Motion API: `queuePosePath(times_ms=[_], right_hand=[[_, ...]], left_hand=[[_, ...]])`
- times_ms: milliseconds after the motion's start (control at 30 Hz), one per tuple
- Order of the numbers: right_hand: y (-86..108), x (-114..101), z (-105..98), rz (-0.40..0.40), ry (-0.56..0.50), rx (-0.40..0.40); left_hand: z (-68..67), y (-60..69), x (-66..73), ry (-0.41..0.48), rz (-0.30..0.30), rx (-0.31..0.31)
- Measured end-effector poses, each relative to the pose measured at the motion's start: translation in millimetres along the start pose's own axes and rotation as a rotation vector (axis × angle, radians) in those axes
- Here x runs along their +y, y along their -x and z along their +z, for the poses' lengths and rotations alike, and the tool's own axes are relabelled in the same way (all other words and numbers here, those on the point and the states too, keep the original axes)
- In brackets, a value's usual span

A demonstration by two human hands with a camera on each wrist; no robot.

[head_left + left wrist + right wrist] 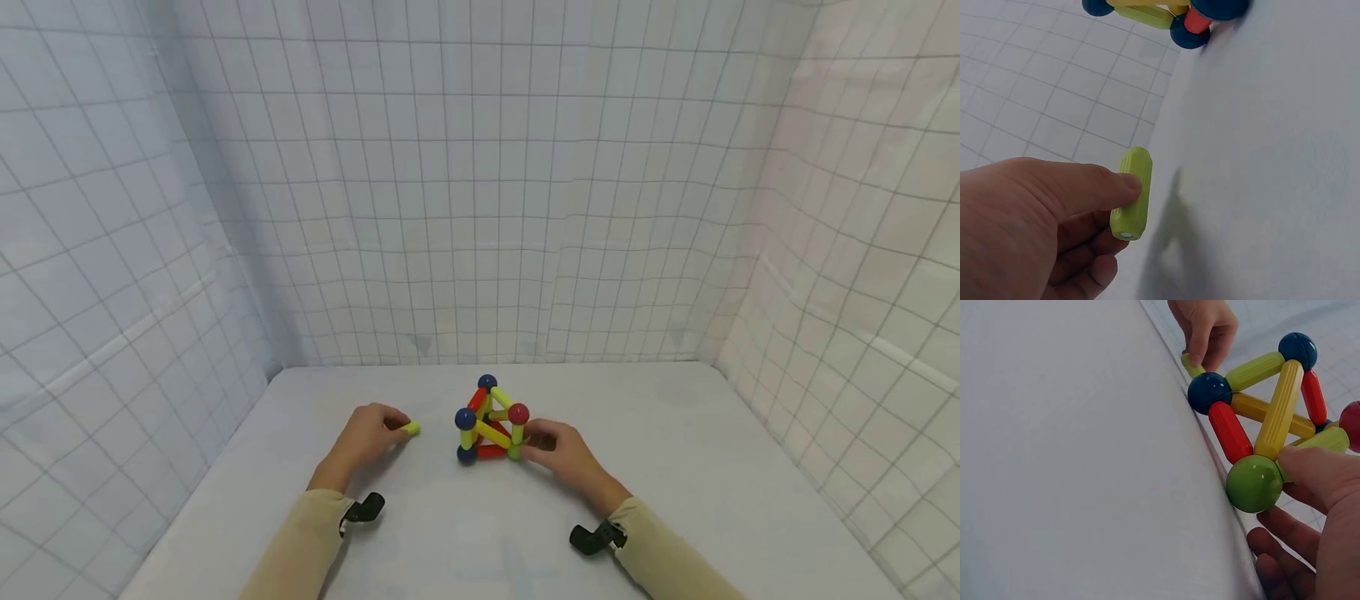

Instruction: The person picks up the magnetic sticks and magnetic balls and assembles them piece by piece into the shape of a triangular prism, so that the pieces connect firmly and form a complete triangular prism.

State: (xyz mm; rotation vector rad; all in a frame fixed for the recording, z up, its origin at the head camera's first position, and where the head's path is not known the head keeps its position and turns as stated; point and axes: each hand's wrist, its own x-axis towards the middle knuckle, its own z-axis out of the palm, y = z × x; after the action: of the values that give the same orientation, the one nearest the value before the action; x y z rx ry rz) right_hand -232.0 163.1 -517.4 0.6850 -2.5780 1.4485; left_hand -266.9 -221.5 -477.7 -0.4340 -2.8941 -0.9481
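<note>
My left hand (367,435) pinches a yellow-green magnetic rod (1137,209) between thumb and fingers, just above the table and left of the structure. At the table's middle stands a frame of magnetic rods and balls, with a slanting yellow rod (492,434) across its near side. Navy balls (466,418) mark several of its corners. A red ball (518,414) tops the right upright. My right hand (567,457) holds that upright yellow-green rod (1329,442), thumb on it, by the green ball (1254,484) at its foot. The held part is partly hidden by the thumb.
The white table (472,533) runs back to a grid-patterned cloth wall (480,208). Similar cloth stands along the left (97,275) and right sides. A black strap-mounted device (365,507) sits on each wrist over beige sleeves.
</note>
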Motion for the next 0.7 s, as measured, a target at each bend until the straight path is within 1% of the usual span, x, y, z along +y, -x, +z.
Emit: queuePosePath(times_ms=[67,133,200,300,400,467,533,633,700], right_hand=[[-0.1,2,1,0.002,0.008,0.008],[-1.1,3,1,-0.002,0.028,0.007],[-2.9,3,1,-0.007,0.048,0.005],[-4.5,1,2,-0.016,0.066,0.003],[-4.2,0,2,-0.014,0.073,0.012],[-3.3,-1,1,-0.010,0.071,0.013],[-2.4,-2,1,-0.019,0.067,0.018],[-1.7,-2,2,-0.033,0.059,0.023],[-1.2,-1,4,-0.043,0.061,0.018]], left_hand=[[-2.4,-2.0,6.6,0.014,0.024,0.021],[-7.8,-3.7,18.2,0.033,0.063,0.053],[-14.3,-4.7,33.2,0.062,0.118,0.089],[-22.9,-1.0,58.9,0.108,0.210,0.140],[-26.7,2.0,84.5,0.141,0.307,0.181],[-25.9,3.6,100.6,0.161,0.355,0.207],[-22.4,4.2,114.2,0.199,0.393,0.218],[-12.1,3.4,128.5,0.246,0.421,0.200],[-2.6,2.7,132.0,0.252,0.417,0.173]])
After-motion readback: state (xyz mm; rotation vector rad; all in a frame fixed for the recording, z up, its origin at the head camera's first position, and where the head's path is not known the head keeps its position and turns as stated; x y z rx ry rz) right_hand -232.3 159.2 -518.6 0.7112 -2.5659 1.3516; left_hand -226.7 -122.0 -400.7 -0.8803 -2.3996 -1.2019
